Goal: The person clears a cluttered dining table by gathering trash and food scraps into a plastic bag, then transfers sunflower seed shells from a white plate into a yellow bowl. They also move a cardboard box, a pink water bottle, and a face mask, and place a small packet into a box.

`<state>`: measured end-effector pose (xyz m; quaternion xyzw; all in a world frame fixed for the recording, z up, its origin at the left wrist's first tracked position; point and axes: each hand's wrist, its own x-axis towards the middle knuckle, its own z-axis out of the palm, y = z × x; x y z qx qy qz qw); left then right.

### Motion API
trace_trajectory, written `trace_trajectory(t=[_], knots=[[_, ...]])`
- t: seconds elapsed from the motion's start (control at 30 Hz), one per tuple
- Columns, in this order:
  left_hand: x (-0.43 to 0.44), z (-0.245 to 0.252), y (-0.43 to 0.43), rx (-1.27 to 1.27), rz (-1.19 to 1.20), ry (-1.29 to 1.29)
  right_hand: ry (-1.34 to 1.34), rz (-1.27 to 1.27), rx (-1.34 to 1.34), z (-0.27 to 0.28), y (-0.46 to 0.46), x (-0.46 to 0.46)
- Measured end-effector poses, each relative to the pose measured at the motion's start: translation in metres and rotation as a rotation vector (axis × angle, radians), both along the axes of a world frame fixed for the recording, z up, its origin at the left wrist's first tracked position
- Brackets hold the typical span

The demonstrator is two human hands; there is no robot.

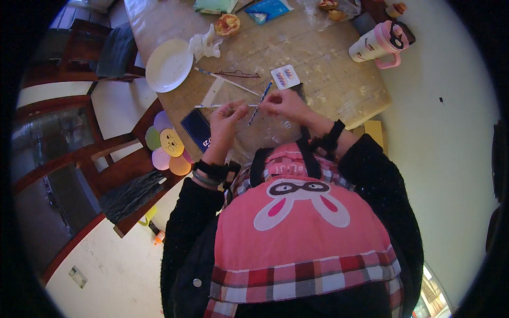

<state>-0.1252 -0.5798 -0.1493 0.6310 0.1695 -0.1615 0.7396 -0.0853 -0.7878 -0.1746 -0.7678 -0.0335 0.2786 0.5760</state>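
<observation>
My left hand [227, 119] is over the table's near edge, thumb and index fingertip close together. Facing it, my right hand [287, 105] has its fingers bent in a pinch. Whether either holds something small is too blurred to tell. Between them slants a thin blue and dark-patterned stick [256, 110], its middle by my right fingertips; I cannot tell if they touch it. One white stick [204, 106] runs behind my left fingers, and another white stick [234, 82] lies farther off. A white card with small shiny pieces [285, 76] is just beyond my right hand.
A phone [195, 128] rests left of my left hand. Beyond are a white plate [169, 65], crumpled tissue [205, 43], thin dark-red frame [238, 74], bitten bread [227, 24] and blue packet [268, 10]. A pink-lidded tumbler [377, 41] stands far right. A flower-shaped cushion [171, 142] is left.
</observation>
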Motion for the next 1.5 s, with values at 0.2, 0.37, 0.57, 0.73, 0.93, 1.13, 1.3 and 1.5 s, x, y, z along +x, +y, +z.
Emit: trace_trajectory(t=[0.2, 0.37, 0.57, 0.73, 0.93, 1.13, 1.3, 1.5], knots=[[0.012, -0.007, 0.009, -0.183, 0.197, -0.025, -0.474, -0.284, -0.979, -0.032, -0.020, 0.030], [0.018, -0.015, 0.012, -0.243, 0.245, -0.060, -0.267, -0.352, -0.958, -0.051, -0.022, 0.037], [0.027, -0.018, 0.023, -0.391, 0.243, 0.005, -0.298, -0.343, -0.200, -0.015, -0.026, 0.034], [0.033, -0.015, 0.016, -0.536, 0.262, 0.029, 0.282, 0.111, 0.147, 0.025, -0.005, 0.010], [0.032, -0.009, 0.008, -0.523, 0.224, 0.065, 0.264, 0.092, 0.368, 0.038, 0.015, -0.001], [0.027, -0.002, -0.004, -0.270, 0.212, -0.103, 0.121, 0.082, 0.266, 0.040, 0.015, -0.004], [0.025, 0.005, -0.003, -0.203, 0.193, -0.089, 0.010, -0.095, 0.283, 0.041, 0.017, -0.008], [0.024, 0.009, -0.008, -0.186, 0.194, -0.215, -0.077, -0.100, 0.222, 0.042, 0.019, -0.010]])
